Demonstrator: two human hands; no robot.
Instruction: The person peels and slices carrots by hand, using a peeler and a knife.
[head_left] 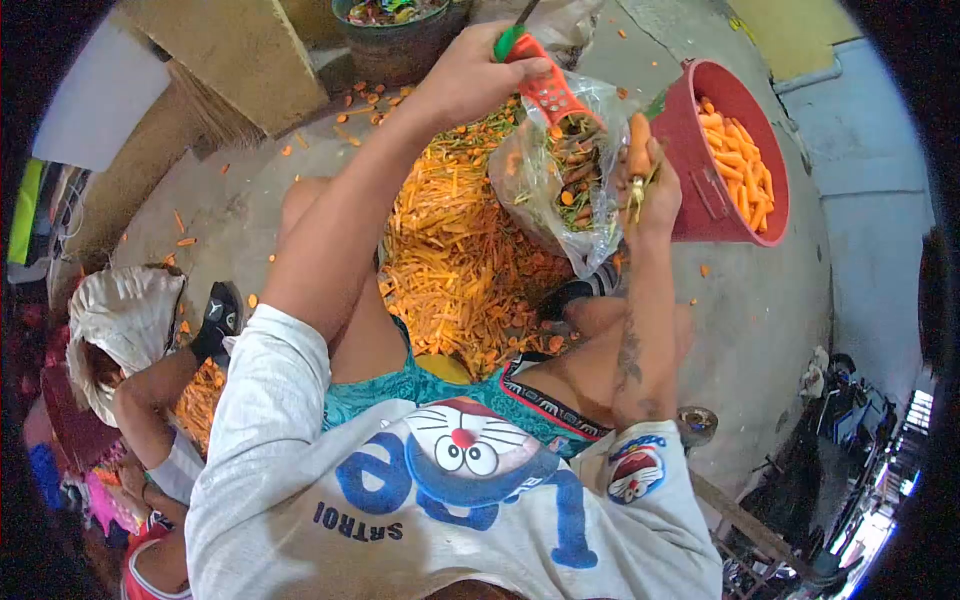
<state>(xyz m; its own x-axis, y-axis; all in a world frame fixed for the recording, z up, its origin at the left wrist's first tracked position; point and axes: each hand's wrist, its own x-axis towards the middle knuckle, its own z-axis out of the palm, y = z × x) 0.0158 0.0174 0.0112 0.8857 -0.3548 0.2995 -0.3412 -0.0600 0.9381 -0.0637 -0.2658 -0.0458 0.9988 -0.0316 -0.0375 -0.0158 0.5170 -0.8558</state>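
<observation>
My left hand (478,75) is closed around an orange, perforated plastic tool with a green section (550,88); a thin dark end sticks out past my fingers. In my right hand (655,195) is an orange carrot (639,148), its pale stem end with green stubs toward me. Between the hands sits a clear plastic bag (520,185) holding unpeeled-looking carrots and stems, the tool's tip overlapping its mouth. A heap of orange peelings and carrot pieces (440,260) covers the floor between my legs.
A red bucket (680,150) of peeled carrots (740,165) stands to the right. A dark tub (390,45) of scraps is at the back. Carrot slices lie scattered on the concrete floor (740,340). At left, another person's leg (160,400) is beside a white sack (125,310).
</observation>
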